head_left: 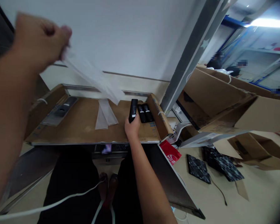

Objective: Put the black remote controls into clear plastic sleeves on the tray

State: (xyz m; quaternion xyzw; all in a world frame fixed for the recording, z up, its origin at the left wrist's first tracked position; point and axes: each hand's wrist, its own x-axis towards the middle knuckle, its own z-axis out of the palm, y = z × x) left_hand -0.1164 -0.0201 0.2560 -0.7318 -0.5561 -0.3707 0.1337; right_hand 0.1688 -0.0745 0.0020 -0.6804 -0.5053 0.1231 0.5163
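Note:
Raised at the upper left, my left hand (40,42) pinches one end of a clear plastic sleeve (95,76), which hangs slantwise and is blurred by motion. My right hand (132,126) is closed around the lower end of a black remote control (133,109), held upright over the cardboard-lined tray (84,133). Just right of it, two more black remotes (145,112) lie side by side. Flat plastic sleeves (105,115) overlap in the middle of the tray. On the left side, black remotes (65,106) rest in clear sleeves; their number is hard to make out.
A grey post (191,56) rises behind the tray's right end. Large open cardboard boxes (219,96) stand at the right. On the floor lie dark patterned packages (198,168) and a red bag (170,152). A white cable (70,196) crosses near my legs. People are in the background.

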